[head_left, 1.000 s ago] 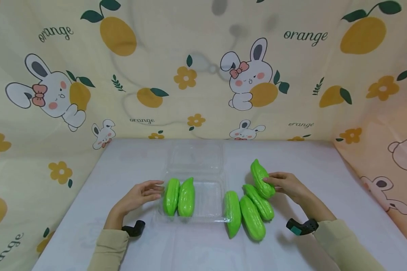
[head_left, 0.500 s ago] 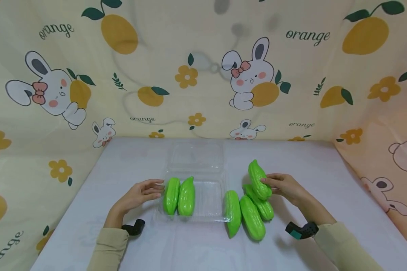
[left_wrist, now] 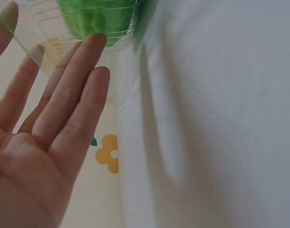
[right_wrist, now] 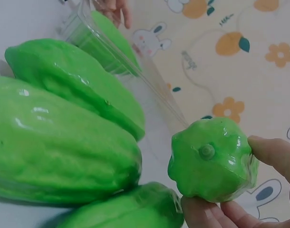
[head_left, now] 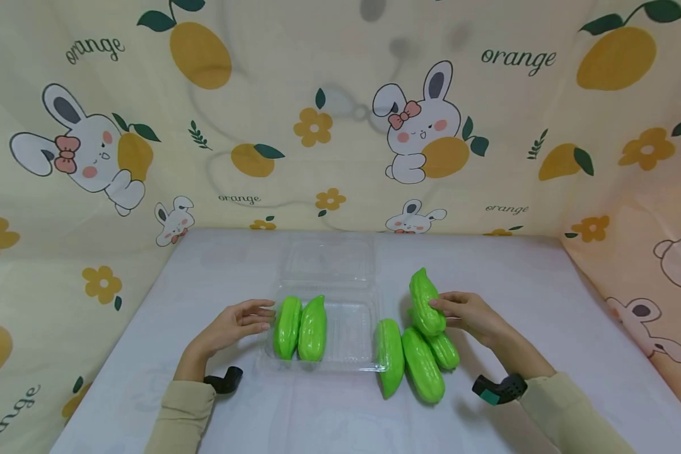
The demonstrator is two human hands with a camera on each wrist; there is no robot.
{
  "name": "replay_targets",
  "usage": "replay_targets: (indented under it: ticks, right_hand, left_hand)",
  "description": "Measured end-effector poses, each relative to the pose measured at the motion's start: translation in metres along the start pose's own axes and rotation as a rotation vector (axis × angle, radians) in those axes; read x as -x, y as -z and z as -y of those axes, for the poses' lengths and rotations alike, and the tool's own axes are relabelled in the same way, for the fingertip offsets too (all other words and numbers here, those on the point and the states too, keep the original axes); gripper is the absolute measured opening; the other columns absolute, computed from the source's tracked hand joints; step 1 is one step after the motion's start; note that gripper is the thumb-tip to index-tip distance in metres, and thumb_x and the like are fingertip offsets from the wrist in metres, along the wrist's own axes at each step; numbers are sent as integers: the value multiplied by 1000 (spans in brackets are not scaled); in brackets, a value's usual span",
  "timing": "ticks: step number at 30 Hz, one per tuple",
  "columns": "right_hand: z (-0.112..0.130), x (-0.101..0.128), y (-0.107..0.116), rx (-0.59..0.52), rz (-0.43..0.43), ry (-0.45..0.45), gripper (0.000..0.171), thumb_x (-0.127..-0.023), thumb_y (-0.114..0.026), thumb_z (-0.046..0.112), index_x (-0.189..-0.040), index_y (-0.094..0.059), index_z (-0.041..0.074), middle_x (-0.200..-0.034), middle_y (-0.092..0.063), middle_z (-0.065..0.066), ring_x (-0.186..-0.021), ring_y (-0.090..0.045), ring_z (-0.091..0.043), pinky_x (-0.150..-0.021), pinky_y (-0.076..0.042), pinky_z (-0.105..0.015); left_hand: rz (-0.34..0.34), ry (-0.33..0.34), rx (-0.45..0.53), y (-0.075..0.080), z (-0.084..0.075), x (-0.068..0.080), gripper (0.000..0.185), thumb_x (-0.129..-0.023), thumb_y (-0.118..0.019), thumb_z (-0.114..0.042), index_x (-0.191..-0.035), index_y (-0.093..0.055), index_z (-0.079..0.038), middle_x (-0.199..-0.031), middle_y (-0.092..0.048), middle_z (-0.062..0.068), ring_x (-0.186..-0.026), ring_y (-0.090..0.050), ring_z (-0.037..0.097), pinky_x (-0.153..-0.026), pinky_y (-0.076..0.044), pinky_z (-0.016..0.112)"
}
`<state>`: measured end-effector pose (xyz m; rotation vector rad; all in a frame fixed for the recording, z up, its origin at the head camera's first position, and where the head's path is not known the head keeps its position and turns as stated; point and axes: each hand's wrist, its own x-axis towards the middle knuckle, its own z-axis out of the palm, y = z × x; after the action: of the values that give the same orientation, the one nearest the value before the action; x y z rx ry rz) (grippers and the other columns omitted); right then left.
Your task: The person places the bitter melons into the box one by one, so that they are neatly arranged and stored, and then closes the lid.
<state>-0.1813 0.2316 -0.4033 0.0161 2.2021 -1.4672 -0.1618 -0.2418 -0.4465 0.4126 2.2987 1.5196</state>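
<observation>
In the head view, a clear plastic clamshell box [head_left: 349, 337] lies with its lid folded back. Two glossy green papayas [head_left: 313, 329] lie side by side in its left part. My left hand [head_left: 235, 326] is at the box's left side, fingers extended and slightly bent; its fingertips [left_wrist: 95, 45] reach the clear wall, though contact is hard to tell. My right hand [head_left: 473, 315] pinches another green papaya [head_left: 425, 302] between thumb and fingers, raised and tip up. In the right wrist view, this held papaya [right_wrist: 207, 159] shows its stem end.
Right of the box lie three more green papayas, one papaya [head_left: 390, 359] against the box's right edge, another papaya [head_left: 422, 366] beside it, and a third [head_left: 444, 350] partly hidden behind the held one. The white table [head_left: 215, 265] meets a printed cloth backdrop [head_left: 340, 139].
My right hand has moved slightly left toward the box with the papaya, which now covers more of the papaya behind it. My left hand has stayed in place.
</observation>
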Motion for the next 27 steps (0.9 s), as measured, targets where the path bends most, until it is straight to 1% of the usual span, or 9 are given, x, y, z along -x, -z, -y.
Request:
replay_targets:
  ticks: [4,11,19,27]
  right_hand:
    - [2,0,-5,-9,13,0,69,-97,-56,35,-139,-33,-15,-139,-44,-27,-108,-57,-13,-104,-50,-40]
    - [5,-1,-14,2,18,-13,66,-96,-57,35,-137,-37,-13,-132,-50,-22,-104,-57,-12,-105,-49,-44]
    - [8,-2,-22,-28,24,-9,62,-96,-58,34,-134,-40,-12,-119,-55,-11,-98,-57,-10,-98,-53,-36]
    - [11,-1,-31,-70,44,-3,60,-96,-58,33,-133,-40,-11,-118,-56,-11,-96,-60,-11,-94,-54,-32]
  left_hand:
    - [0,6,-1,0,0,0,61,-93,-64,-23,-141,-40,5,-137,-52,31,-125,-55,43,-96,-55,29]
    - [0,4,0,0,1,0,60,-93,-64,-23,-141,-40,4,-137,-53,30,-125,-55,42,-96,-55,30]
    - [2,0,-3,0,2,-1,60,-93,-64,-24,-141,-41,5,-137,-53,30,-125,-56,42,-96,-55,29]
    - [2,4,6,0,1,0,61,-93,-64,-23,-141,-41,5,-136,-53,31,-125,-55,43,-95,-55,26]
